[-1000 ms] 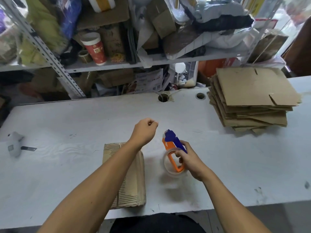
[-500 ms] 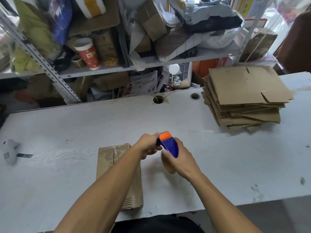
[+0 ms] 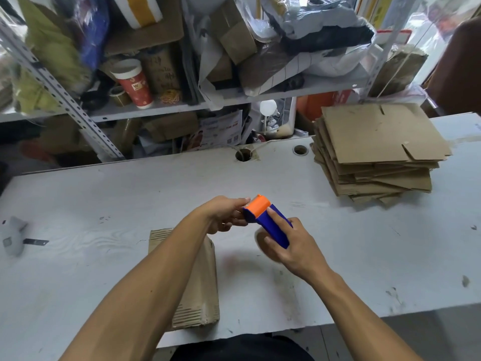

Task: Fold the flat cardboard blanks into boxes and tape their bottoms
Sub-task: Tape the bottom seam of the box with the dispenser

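Gripping tape dispenser (image 3: 268,221), fingers (image 3: 276,213) apparently curled

A single letter "W" is showing in a small gold emblem on the red paper cup with a white rim (image 3: 134,83), standing on the far left shelf. Handwritten marks on the brown cardboard box (image 3: 162,71) just right of it are too blurred to read.
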